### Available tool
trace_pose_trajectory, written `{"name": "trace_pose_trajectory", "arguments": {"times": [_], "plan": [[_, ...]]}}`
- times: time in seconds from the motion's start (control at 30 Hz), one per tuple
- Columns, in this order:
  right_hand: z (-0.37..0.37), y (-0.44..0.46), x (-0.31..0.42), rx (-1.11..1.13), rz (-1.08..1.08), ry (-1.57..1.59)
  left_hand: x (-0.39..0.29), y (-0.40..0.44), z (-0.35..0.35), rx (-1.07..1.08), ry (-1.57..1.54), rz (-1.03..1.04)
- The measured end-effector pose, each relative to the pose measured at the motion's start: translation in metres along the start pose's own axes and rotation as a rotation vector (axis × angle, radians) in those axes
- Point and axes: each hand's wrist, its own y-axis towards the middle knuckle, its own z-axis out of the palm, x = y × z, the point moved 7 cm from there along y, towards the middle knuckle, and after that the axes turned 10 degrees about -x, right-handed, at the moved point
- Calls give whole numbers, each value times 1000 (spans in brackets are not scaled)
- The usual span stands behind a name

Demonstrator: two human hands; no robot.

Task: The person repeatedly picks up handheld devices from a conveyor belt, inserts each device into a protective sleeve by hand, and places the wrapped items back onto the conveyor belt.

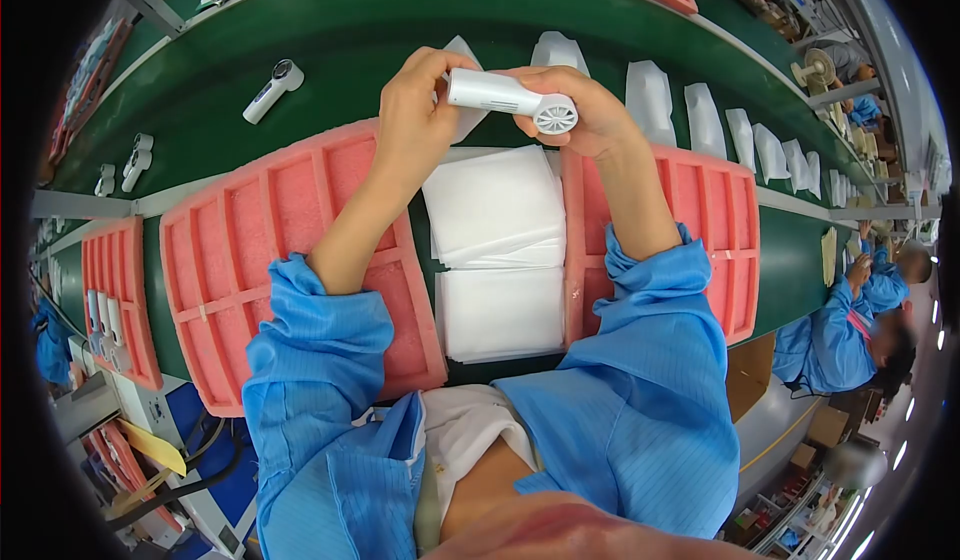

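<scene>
My right hand [598,115] is wrapped round the head end of a white handheld fan [490,90], whose round slotted grille faces me. Beside the fan's handle end, my left hand [415,105] has its fingers closed on a white translucent bag [466,125]. Part of that bag is hidden behind the fan, and I cannot tell whether the handle is inside it. Below my hands lie two stacks of flat white bags, an upper stack [497,205] and a lower stack [505,312].
Pink foam trays with compartments flank the stacks, a left tray [250,305] and a right tray [742,250]. On the green conveyor [350,70] lies another fan [272,92]. Several bagged items [650,100] stand in a row at right. A co-worker [840,335] sits further right.
</scene>
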Motion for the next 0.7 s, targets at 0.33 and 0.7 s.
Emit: {"name": "trace_pose_trajectory", "arguments": {"times": [0.33, 0.7], "plan": [[-13, -6, 23, -383, -292, -532, -6, 6, -11, -88, 34, -15], [-7, -13, 32, -574, -813, -830, -47, -8, 11, 37, 279, 276]]}}
